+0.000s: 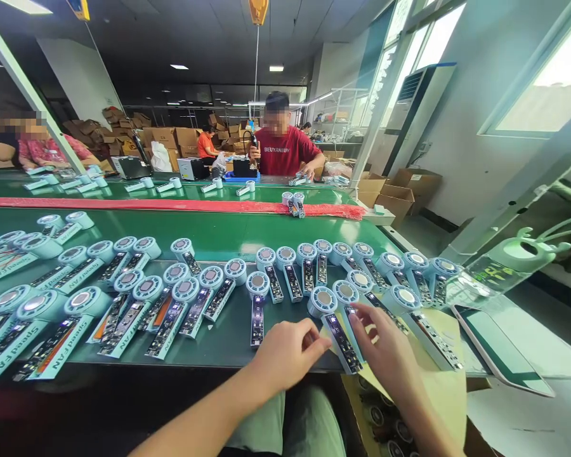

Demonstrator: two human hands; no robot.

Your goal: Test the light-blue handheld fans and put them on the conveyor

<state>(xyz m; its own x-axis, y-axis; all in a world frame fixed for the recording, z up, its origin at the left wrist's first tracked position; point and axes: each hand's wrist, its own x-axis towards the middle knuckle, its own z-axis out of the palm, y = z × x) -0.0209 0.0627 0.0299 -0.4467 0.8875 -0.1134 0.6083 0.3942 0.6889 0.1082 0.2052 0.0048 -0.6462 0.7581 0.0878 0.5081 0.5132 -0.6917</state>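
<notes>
Many light-blue handheld fans with bare circuit boards in their handles lie in rows on the green bench. My left hand (292, 352) is over the bench's front edge, fingers curled and pressed together, beside a fan (341, 343) with its board facing up; whatever is between the fingertips is too small to make out. My right hand (385, 343) hovers with fingers apart over the handle of another fan (346, 292), partly hiding it; whether it touches cannot be told. A single fan (257, 317) stands apart to the left of my left hand.
A tablet (502, 349) and a clear bottle with a green lid (516, 251) are at the right. Yellow paper (438, 393) lies under the right-hand fans, above a box of round parts (393, 431). Across the belt (209, 222), a person in red (288, 152) handles a fan.
</notes>
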